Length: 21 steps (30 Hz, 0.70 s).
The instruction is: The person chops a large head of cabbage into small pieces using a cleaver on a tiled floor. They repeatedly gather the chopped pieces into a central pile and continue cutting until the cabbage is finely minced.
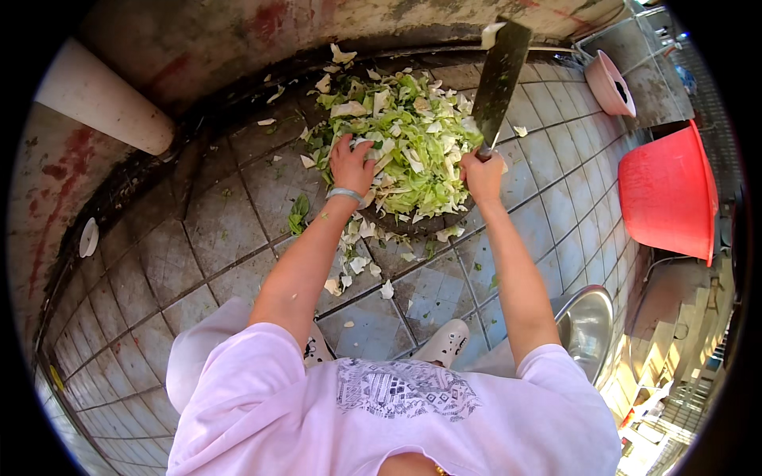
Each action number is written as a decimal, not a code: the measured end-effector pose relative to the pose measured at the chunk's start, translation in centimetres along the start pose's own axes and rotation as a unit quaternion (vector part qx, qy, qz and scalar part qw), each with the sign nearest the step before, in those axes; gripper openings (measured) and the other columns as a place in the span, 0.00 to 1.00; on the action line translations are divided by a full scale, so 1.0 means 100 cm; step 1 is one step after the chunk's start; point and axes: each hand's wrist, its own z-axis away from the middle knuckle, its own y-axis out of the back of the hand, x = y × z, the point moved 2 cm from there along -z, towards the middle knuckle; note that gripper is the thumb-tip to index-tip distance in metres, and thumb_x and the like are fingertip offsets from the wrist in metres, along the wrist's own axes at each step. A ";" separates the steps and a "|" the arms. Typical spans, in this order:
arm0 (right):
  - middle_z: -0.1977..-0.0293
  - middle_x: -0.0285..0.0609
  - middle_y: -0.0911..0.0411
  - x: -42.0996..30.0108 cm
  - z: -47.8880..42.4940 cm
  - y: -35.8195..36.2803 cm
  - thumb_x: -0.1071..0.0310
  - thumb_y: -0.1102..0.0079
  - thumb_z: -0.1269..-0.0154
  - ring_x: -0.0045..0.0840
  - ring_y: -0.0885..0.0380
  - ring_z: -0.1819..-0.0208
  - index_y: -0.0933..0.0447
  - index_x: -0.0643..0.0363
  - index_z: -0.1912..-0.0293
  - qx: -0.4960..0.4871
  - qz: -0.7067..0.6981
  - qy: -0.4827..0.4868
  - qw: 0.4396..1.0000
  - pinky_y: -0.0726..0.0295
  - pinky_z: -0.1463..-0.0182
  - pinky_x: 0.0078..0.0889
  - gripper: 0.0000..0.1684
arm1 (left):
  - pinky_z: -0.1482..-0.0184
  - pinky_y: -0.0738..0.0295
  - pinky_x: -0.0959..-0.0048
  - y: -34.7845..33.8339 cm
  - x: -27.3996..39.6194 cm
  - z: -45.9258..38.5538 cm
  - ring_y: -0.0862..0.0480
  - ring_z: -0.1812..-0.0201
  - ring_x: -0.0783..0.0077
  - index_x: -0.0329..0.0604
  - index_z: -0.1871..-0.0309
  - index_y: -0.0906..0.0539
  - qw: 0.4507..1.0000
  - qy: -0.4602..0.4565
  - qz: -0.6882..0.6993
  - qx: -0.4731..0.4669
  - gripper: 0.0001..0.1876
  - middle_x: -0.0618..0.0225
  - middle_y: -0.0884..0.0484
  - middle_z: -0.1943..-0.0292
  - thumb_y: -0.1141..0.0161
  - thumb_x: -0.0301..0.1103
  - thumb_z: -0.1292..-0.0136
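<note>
A big heap of chopped leafy greens (417, 149), pale green and white, covers most of a round dark chopping block (411, 225) on the floor. My right hand (485, 172) grips the handle of a cleaver (503, 77) at the heap's right edge. Its broad blade is raised, points away from me and has a pale leaf piece stuck near the tip. At the heap's left side, my left hand (352, 166) rests with fingers spread on the leaves; whether it grips any of them I cannot tell. A pale bangle circles that wrist.
Leaf scraps (359, 265) lie on the tiled floor (226, 238) around the block. A stained wall (238, 41) and a white pipe (107, 101) stand beyond. On the right are a red plastic tub (667, 190), a pink basin (607, 83) and a metal bowl (589, 327).
</note>
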 end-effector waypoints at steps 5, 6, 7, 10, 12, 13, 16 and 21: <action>0.82 0.47 0.24 0.087 0.028 -0.014 0.69 0.41 0.54 0.31 0.25 0.85 0.28 0.65 0.78 -0.126 0.220 -0.251 0.934 0.26 0.78 0.32 0.08 | 0.40 0.35 0.56 -0.007 0.030 -0.002 0.32 0.43 0.48 0.51 0.46 0.22 0.991 0.056 0.063 -0.106 0.22 0.57 0.30 0.45 0.34 0.32 0.47; 0.81 0.47 0.24 0.083 0.035 -0.012 0.69 0.41 0.53 0.31 0.26 0.85 0.28 0.65 0.76 -0.106 0.214 -0.198 0.951 0.26 0.77 0.31 0.09 | 0.40 0.34 0.56 -0.010 0.036 -0.002 0.32 0.43 0.49 0.51 0.46 0.22 0.991 0.038 0.072 -0.102 0.22 0.57 0.29 0.45 0.34 0.31 0.47; 0.80 0.46 0.24 0.080 0.039 -0.010 0.68 0.41 0.53 0.30 0.26 0.84 0.28 0.65 0.74 -0.085 0.206 -0.144 0.964 0.26 0.77 0.31 0.10 | 0.41 0.34 0.56 -0.012 0.040 -0.002 0.32 0.44 0.50 0.51 0.46 0.22 0.991 0.019 0.083 -0.099 0.22 0.57 0.29 0.46 0.34 0.31 0.48; 0.82 0.42 0.28 0.051 0.045 0.000 0.67 0.40 0.53 0.25 0.30 0.85 0.32 0.64 0.74 -0.068 0.132 -0.070 0.986 0.29 0.77 0.29 0.12 | 0.41 0.36 0.57 -0.005 0.037 0.005 0.32 0.45 0.50 0.47 0.48 0.23 0.990 0.031 0.135 -0.019 0.20 0.57 0.30 0.47 0.38 0.28 0.46; 0.83 0.41 0.29 -0.013 0.049 -0.006 0.67 0.39 0.52 0.23 0.31 0.85 0.32 0.64 0.75 -0.069 0.047 -0.015 0.996 0.30 0.77 0.29 0.13 | 0.42 0.37 0.58 0.007 0.012 0.001 0.33 0.45 0.49 0.44 0.50 0.25 0.970 0.116 0.182 0.116 0.18 0.55 0.30 0.49 0.41 0.26 0.46; 0.83 0.40 0.30 -0.041 0.052 -0.014 0.67 0.39 0.52 0.22 0.31 0.84 0.33 0.64 0.76 -0.067 0.018 0.022 0.997 0.31 0.77 0.30 0.13 | 0.42 0.38 0.58 0.015 -0.005 0.000 0.33 0.45 0.49 0.42 0.50 0.25 0.950 0.157 0.201 0.183 0.17 0.55 0.30 0.49 0.43 0.25 0.45; 0.85 0.40 0.30 -0.037 0.054 -0.037 0.67 0.39 0.53 0.24 0.31 0.84 0.32 0.65 0.78 -0.082 -0.002 0.064 0.995 0.31 0.77 0.29 0.13 | 0.46 0.34 0.60 0.034 -0.046 -0.013 0.30 0.49 0.55 0.38 0.50 0.27 0.901 0.296 0.151 0.281 0.16 0.54 0.32 0.48 0.49 0.24 0.44; 0.84 0.44 0.27 0.097 0.060 -0.041 0.68 0.41 0.55 0.30 0.25 0.81 0.30 0.68 0.79 -0.237 0.246 -0.151 0.928 0.29 0.76 0.32 0.12 | 0.45 0.37 0.56 0.058 -0.072 -0.028 0.31 0.49 0.48 0.39 0.52 0.28 0.852 0.360 0.153 0.347 0.16 0.49 0.30 0.51 0.48 0.23 0.47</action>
